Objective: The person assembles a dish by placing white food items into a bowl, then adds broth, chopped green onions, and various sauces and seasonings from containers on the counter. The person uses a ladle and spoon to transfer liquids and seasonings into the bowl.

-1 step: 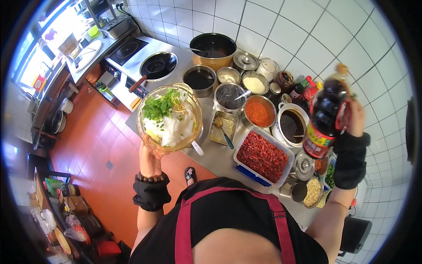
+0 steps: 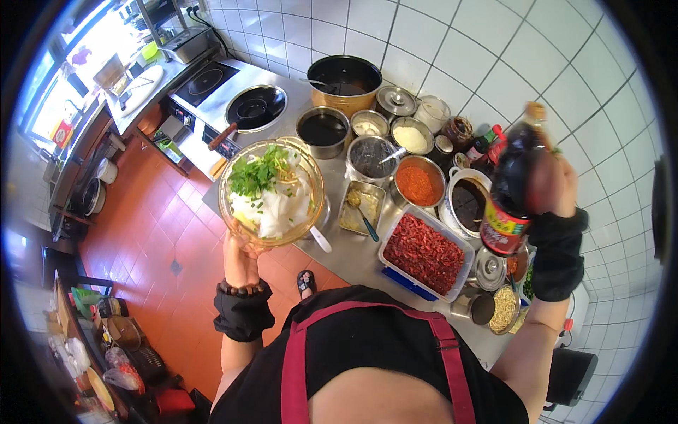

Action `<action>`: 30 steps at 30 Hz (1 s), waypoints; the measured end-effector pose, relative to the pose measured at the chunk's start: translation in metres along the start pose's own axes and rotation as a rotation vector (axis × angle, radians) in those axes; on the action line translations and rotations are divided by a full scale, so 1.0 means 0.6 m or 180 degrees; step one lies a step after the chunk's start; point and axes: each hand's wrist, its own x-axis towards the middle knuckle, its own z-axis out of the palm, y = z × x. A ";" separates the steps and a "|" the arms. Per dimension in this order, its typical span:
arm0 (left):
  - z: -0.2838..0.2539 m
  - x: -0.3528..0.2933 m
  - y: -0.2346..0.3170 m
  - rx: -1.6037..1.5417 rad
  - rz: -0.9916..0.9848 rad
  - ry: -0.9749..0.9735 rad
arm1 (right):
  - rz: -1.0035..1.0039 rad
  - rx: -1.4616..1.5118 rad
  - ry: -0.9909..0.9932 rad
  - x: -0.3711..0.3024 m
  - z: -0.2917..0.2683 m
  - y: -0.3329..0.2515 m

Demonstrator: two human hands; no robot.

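"Bottle (image 2: 507,194) in which hand?"

"Right hand (image 2: 559,189). It is closed around the bottle's right side, though blur hides how each finger sits. The neck points toward the wall, and a red and yellow label shows on the lower part."

"And the other?"

"Left hand (image 2: 242,253) has a clear bowl (image 2: 319,191), gripped from below at the near edge, well apart from the bottle. Some fingers are hidden. White strips (image 2: 284,212) lie inside, with green herbs (image 2: 253,173) heaped to the upper left."

"What's close to the bottle?"

"Just left of it, a white pot (image 2: 448,215) of dark sauce. Nearer the body come a lidded pot (image 2: 489,267) and a plastic tub (image 2: 463,273) full of chopped red stuff."

"Near the bowl?"

"On its right, a metal tray (image 2: 382,203) with a spoon (image 2: 369,227) resting in it."

"Farther out?"

"Those pots sit on a steel counter (image 2: 345,258). A big pot (image 2: 353,104) stands at the back, by the white tiled wall (image 2: 480,42). Reddish floor (image 2: 152,233) spreads on the left."
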 end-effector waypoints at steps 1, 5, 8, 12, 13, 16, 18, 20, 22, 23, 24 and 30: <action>-0.013 0.014 0.000 -0.0073 -0.0079 -0.0026 | 0.0021 -0.0205 0.0012 -0.008 0.031 -0.011; -0.062 0.030 0.036 0.0015 -0.0017 0.0109 | -0.0159 -0.0728 -0.0321 0.014 0.158 0.016; -0.089 0.044 0.053 0.0008 0.0011 0.0158 | -0.0407 -0.1356 -0.0619 0.022 0.243 0.015; -0.140 0.063 0.059 -0.0125 0.0017 0.0216 | -0.0287 -0.1858 -0.0873 0.046 0.335 0.030; -0.147 0.068 0.061 -0.0173 0.0017 0.0213 | -0.0322 -0.2062 -0.0897 0.056 0.348 0.042; -0.144 0.075 0.075 -0.0249 0.0093 0.0270 | -0.0320 -0.2390 -0.1007 0.064 0.399 0.051; -0.160 0.081 0.075 -0.0232 0.0096 0.0205 | -0.0398 -0.2464 -0.1128 0.075 0.427 0.058; -0.168 0.085 0.078 -0.0237 0.0088 0.0171 | -0.0356 -0.2821 -0.1160 0.088 0.445 0.068; -0.165 0.087 0.082 -0.0261 0.0070 0.0177 | -0.0258 -0.3090 -0.1248 0.105 0.460 0.085; -0.169 0.090 0.082 -0.0261 0.0066 0.0188 | -0.0362 -0.3187 -0.1325 0.117 0.461 0.101; -0.177 0.091 0.079 -0.0260 0.0065 0.0216 | -0.0470 -0.3281 -0.1421 0.118 0.471 0.100; -0.197 0.096 0.077 -0.0204 0.0039 0.0227 | -0.0457 -0.3516 -0.1480 0.114 0.499 0.091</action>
